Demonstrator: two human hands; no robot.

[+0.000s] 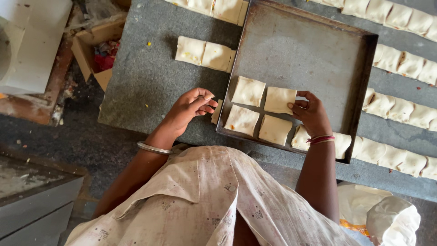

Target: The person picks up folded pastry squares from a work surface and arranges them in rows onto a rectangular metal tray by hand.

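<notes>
A big dark metal baking tray (291, 54) sits on a grey stone counter (145, 82). Four folded dough squares lie in the tray's near corner, close together like a window with four panes.

The right hand (312, 114) is at about 3 o'clock from those four. Its fingers pinch the edge of the top right dough square (278, 99), which lies flat in the tray. Under the right wrist lies one more dough piece (300, 139), at about 5 o'clock in the tray.

The left hand (191, 107) is outside the tray, at 9 o'clock from it. Its fingers are curled in, and the tips touch a small dough piece (217, 110) just beside the tray's left wall.

At 11 o'clock from the left hand, two more dough squares (205, 53) rest on the counter. Long rows of dough squares (400, 109) lie off to the right of the tray.
</notes>
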